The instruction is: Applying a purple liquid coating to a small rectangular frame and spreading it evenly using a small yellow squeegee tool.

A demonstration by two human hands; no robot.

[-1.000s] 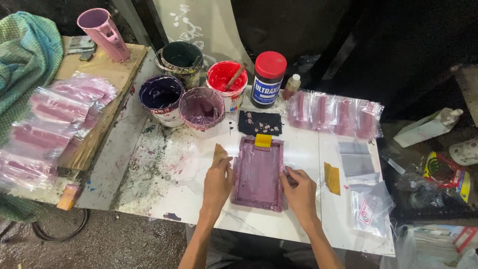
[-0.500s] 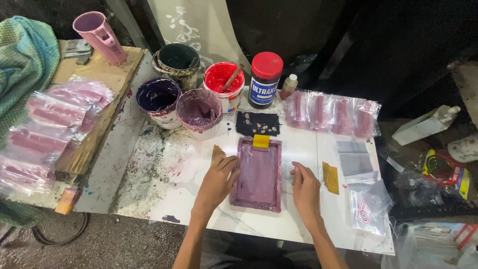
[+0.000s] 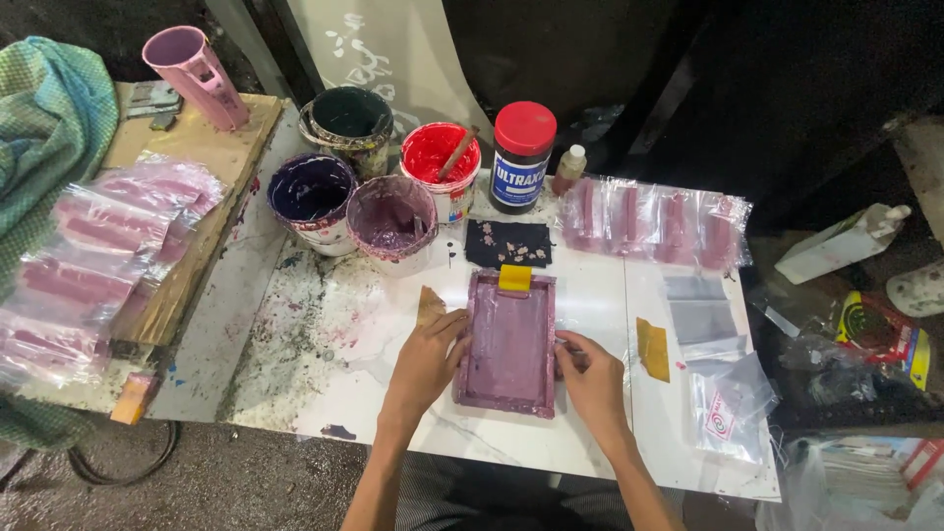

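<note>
— See how that goes? The left hand (image 3: 425,356) is clamped along the left edge of the small purple-stained rectangular printing frame (image 3: 507,342), fingers curled over its rim, and the right hand (image 3: 590,372) grips the right edge the same way.

— Where does the frame sit?

— Flat on the white marble-look tabletop (image 3: 610,295), near the front edge, with a yellow squeegee (image 3: 514,277) resting at its far end. I can't tell what lies under it.

— So what could go wrong?

— If one hand lifts sooner than the other, I reckon the frame drags sideways and smears whatever wet ink is beneath. The squeegee looks loose too; tip the frame and it could slide off.

— And those pots?

— The purple-smeared plastic tub (image 3: 391,218) and the dark-violet paint tub (image 3: 313,197) stand just beyond the left hand. A careless elbow or a swung frame could knock them. The red paint tub with a stick in it (image 3: 440,167) is close behind.

— The clear packets?

— The row of clear plastic sleeves holding pink pieces (image 3: 654,221) lies to the far right; inky fingers would mark them.
</note>
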